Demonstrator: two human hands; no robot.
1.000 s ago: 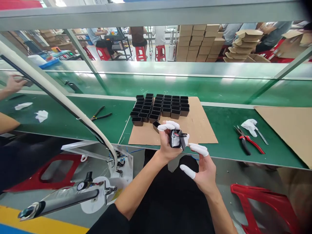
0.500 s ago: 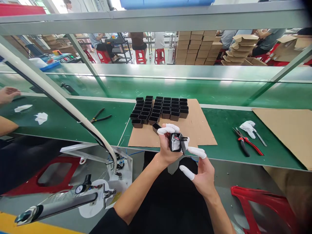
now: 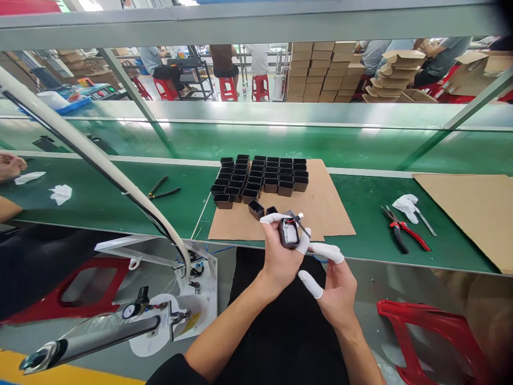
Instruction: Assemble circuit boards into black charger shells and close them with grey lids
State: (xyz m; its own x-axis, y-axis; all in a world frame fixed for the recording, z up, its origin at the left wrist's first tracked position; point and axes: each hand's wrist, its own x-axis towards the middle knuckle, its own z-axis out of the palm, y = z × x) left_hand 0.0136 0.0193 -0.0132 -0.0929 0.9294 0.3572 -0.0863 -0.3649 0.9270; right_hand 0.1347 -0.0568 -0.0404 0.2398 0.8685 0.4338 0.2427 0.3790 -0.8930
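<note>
My left hand is wrapped around a small black plastic housing, its open end facing me. Inside, something white fills it, with a bit of red at the top. A thin dark flat piece sticks out at its upper right edge, apparently attached. My right hand is just to the right, thumb and forefinger apart, holding nothing. White finger covers sit on several fingertips of both hands. Beyond them, rows of black open-topped housings stand on cardboard. One loose housing lies tilted nearer my left hand.
Red-handled pliers and a white cloth lie on the green bench at right, beside a cardboard sheet. Dark pliers lie left. A pale hose crosses the left side. Another person's hand is at far left.
My left hand has turned the housing, so its white filling faces me more and the thin dark piece now slants outward. My right hand stays nearly in place, still apart from it.
</note>
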